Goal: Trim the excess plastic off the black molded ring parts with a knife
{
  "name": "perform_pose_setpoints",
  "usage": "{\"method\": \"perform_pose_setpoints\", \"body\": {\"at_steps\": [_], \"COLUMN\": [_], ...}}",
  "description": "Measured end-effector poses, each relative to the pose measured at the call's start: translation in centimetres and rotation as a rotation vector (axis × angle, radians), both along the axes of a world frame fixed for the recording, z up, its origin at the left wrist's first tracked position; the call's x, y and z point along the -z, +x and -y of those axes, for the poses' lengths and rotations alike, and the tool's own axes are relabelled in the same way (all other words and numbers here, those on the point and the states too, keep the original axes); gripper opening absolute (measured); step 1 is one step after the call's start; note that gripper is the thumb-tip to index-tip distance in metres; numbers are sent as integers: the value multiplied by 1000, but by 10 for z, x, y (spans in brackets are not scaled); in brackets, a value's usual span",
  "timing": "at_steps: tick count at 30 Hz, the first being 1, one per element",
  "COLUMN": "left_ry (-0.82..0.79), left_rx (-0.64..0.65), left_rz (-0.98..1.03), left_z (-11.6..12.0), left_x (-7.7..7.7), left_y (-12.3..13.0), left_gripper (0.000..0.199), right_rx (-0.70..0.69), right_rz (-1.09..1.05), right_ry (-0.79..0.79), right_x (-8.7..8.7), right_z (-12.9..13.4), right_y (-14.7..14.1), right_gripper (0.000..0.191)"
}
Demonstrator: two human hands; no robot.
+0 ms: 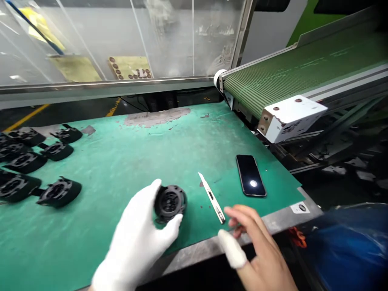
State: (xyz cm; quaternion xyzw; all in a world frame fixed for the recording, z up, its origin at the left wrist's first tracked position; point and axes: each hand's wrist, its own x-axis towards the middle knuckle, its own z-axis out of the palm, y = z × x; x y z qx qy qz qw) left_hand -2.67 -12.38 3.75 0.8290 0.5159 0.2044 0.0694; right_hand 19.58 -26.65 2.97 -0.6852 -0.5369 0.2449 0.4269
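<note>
Across the table [121, 157], parts [60, 192] sit left; near side, another part [169, 202] in the left hand [136, 232]; right of it a knife [211, 198], then a phone [250, 176]; conveyor [303, 64] far right!

Black rectangular smartphone [247, 171], face up, bright glare spot on glass, lying on green mat [145, 157] with bare grey worn patch [156, 117] beyond phone to left. Past phone, to right: sloped conveyor with green ribbed belt [303, 64], scuffed white boxy bracket [298, 115] at its side. Right of phone, nearer: white rectangular sticker with black oval [300, 207] on grey table edge, then shiny blue plastic sheeting [351, 250]. Far left beyond phone: transparent panel [172, 44], yellowish card with round brown marks [129, 66], yellow floor stripe [28, 117].
</note>
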Motion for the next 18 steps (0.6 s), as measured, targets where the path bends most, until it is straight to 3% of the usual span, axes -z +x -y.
{"method": "perform_pose_setpoints", "body": {"at_steps": [2, 5, 8, 12, 15, 18], "left_ry": [-97, -340, -472, -520, -556, -524], "left_rx": [81, 67, 20, 66, 155, 168], "left_rz": [-54, 45, 184, 262, 309, 324], "left_z": [1, 4, 8, 2, -7, -9], "left_x": [11, 20, 18, 12, 16, 24], "left_y": [5, 0, -11, -10, -1, 5], "left_gripper": [77, 95, 105, 105, 98, 87], "right_rx": [21, -48, -115, -194, -219, -157], "right_rz": [149, 315, 423, 576, 574, 355], "right_ry": [-37, -92, -115, -161, -252, -279], "right_x": [11, 27, 38, 46, 43, 33], "right_z": [-20, -44, -66, -85, -84, -74], "right_y": [7, 13, 7, -5, -2, 16], "right_gripper": [37, 39, 43, 44, 34, 34]}}
